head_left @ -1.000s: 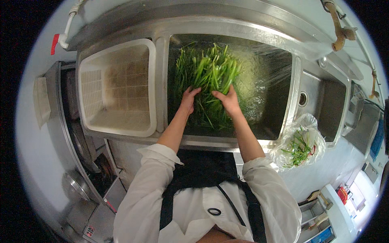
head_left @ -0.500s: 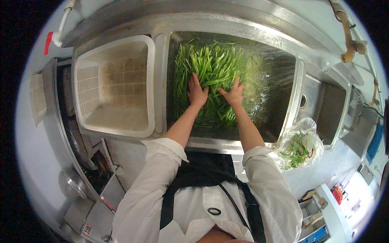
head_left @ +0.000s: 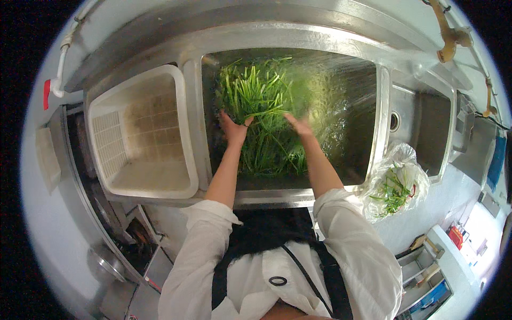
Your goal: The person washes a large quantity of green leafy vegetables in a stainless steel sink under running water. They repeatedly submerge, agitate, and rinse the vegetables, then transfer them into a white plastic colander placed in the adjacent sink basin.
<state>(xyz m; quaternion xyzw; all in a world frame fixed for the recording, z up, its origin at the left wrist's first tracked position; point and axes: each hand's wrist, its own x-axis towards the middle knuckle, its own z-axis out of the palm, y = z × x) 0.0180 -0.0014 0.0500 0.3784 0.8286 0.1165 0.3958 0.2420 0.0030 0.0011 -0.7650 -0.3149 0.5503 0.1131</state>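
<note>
Long, thin green vegetable stalks (head_left: 256, 90) lie in a thick heap in the water-filled sink basin (head_left: 194, 80). My left hand (head_left: 233, 129) is at the heap's left side, thumb apart from the fingers, which reach down along the stalks. At the right side, my right hand (head_left: 300, 126) has its thumb stretched out over the stalks, while its other fingers are partly under water and blurred. The bunch lies between both hands, and neither is closed around it. Some stalks lie across from one thumb to the other.
A white plastic basket (head_left: 189, 160) sits left of the basin, its inside stained brown. To the right is a smaller metal sink (head_left: 410, 101) with a drain. A clear plastic bag (head_left: 394, 189) with green scraps hangs at its near edge. A tan pipe (head_left: 450, 40) runs along the wall.
My hands have moved farther apart, from on top of the greens to their two sides, with the fingers lower in the water. The whole view has shifted a little.
</note>
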